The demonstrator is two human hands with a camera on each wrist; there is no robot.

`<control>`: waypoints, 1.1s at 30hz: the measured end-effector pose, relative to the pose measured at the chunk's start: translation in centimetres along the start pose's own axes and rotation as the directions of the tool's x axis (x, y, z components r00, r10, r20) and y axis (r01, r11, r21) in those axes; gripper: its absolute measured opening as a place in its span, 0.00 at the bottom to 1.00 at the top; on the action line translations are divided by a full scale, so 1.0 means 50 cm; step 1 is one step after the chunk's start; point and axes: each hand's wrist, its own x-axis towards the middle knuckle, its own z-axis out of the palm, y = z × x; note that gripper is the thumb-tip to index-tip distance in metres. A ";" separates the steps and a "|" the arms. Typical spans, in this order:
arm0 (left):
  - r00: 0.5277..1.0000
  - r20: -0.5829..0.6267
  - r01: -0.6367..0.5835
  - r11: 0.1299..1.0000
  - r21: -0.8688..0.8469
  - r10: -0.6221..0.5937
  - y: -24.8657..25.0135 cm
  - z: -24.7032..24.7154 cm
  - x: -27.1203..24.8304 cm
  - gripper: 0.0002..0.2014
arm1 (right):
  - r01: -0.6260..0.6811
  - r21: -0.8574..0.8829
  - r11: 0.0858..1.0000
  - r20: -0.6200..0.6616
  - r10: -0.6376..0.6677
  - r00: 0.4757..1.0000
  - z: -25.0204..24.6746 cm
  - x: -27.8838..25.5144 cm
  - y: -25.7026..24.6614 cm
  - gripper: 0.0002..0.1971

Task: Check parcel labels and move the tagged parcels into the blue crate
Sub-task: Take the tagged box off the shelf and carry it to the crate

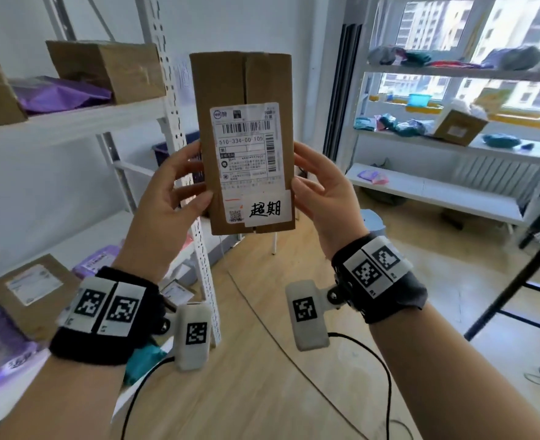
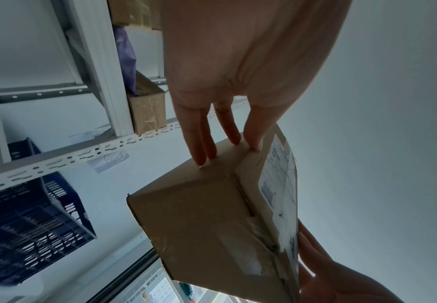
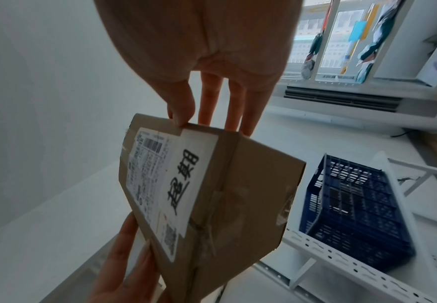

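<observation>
**Cardboard, paper, plastic and painted metal**

The parcel (image 1: 246,90) is matt brown cardboard, its seams covered with glossy clear tape (image 3: 284,207). A smooth white paper shipping label (image 1: 246,144) sits on its face, with a plain white paper tag (image 1: 267,208) carrying black handwritten characters. The blue crate (image 3: 352,213) is perforated plastic with a slight sheen. The shelving (image 1: 173,100) is white painted metal with punched slots. The floor (image 1: 262,376) looks like smooth, pale wood laminate. The wristbands (image 1: 399,300) are dark cloth.
</observation>
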 end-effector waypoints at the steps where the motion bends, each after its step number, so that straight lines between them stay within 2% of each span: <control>1: 1.000 0.007 0.008 1.000 0.000 -0.008 -0.009 0.009 0.004 0.30 | -0.009 -0.003 1.000 -0.010 0.009 1.000 -0.008 0.002 0.009 0.23; 10: 0.994 0.080 0.073 0.997 -0.011 -0.071 -0.117 0.057 0.088 0.30 | -0.054 0.002 0.999 -0.089 0.054 0.995 -0.054 0.065 0.113 0.22; 20: 0.990 0.134 0.056 0.997 -0.045 -0.049 -0.249 0.064 0.314 0.31 | -0.026 -0.021 0.999 -0.128 0.023 0.991 -0.060 0.281 0.212 0.22; 25: 0.983 0.174 0.058 0.998 -0.037 -0.050 -0.310 0.064 0.419 0.31 | -0.024 -0.017 1.000 -0.187 0.020 0.982 -0.062 0.372 0.274 0.22; 33: 0.965 0.231 0.127 0.992 -0.015 -0.120 -0.399 0.148 0.525 0.29 | -0.084 -0.031 0.996 -0.261 0.073 0.963 -0.139 0.464 0.354 0.24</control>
